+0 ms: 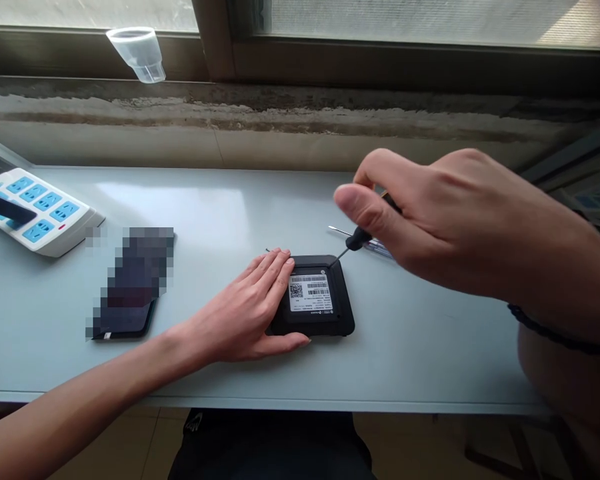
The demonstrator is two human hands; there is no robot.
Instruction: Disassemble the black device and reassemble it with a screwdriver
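Note:
A flat black box (345,300) lies on the table with a white printed label (311,293) facing up. Across its left side rests my left hand (257,303), the fingers reaching to the far edge and the thumb along the near edge, so it holds the box in place. My right hand (420,213) is closed round a screwdriver (359,239) with a black handle. The tilted shaft meets the box at its far right corner; whatever is under the tip is too small to make out. Behind it lies another screwdriver (379,249), partly hidden by my right hand.
On the left stands a white power strip (60,237) with blue sockets and a dark object (7,208) on top. A black phone-like object (135,287), partly pixelated, lies nearer the box. A clear plastic funnel-shaped piece (139,55) is by the window frame. The table's front edge (405,405) runs below.

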